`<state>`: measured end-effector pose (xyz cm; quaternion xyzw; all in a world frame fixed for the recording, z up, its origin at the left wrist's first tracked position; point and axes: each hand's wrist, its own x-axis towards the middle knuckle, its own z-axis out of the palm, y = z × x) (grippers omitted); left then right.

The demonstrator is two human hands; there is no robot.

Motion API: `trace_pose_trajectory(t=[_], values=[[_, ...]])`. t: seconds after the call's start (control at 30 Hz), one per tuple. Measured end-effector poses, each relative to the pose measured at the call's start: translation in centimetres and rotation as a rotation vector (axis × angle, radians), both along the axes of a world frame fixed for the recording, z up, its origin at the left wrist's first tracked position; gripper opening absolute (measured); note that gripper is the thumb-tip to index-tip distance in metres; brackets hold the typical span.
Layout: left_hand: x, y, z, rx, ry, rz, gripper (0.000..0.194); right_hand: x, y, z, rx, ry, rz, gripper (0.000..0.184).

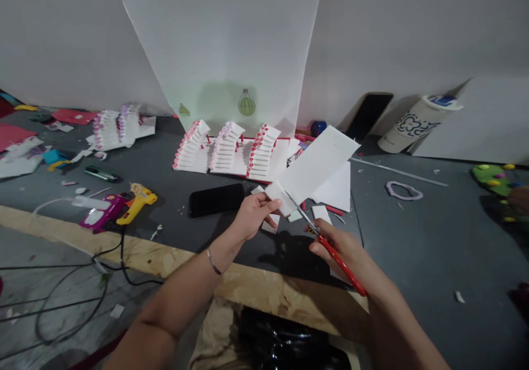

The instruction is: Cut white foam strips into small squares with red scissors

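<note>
My left hand [252, 215] pinches the near corner of a long white paper strip [316, 166] held tilted above the dark table [413, 248]. My right hand [343, 248] grips red-handled scissors [330, 246]; their blades meet the strip's lower edge right beside my left fingers. A thin bracelet sits on my left wrist. Small white paper offcuts [320, 212] lie on the table under the strip. More white sheets [336, 188] lie just behind.
Three stepped white paper models with red dots [225, 146] stand mid-table; a similar one [115, 127] sits far left. A black phone [215, 199], pink and yellow glue guns [119, 207] with cables, a tipped paper cup [417, 123], a purple ring [403, 191], a large white backdrop sheet [219, 44].
</note>
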<state>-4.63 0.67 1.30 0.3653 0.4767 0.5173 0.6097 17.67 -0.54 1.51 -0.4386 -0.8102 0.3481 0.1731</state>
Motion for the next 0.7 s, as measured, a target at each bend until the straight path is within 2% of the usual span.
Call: trace_pose_trajectory(t=[0.17, 0.37, 0.7], values=[[0.3, -0.2, 0.0, -0.034, 0.002, -0.040, 0.045, -0.4, -0.2, 0.6, -0.020, -0.020, -0.013, 0.051], [0.4, -0.3, 0.3, -0.031, -0.012, -0.022, 0.040, -1.0, -0.5, 1.3, 0.020, -0.023, -0.045, 0.051], [0.4, -0.3, 0.0, -0.026, -0.009, -0.046, 0.044, -0.7, -0.3, 0.3, 0.052, -0.098, -0.056, 0.055]])
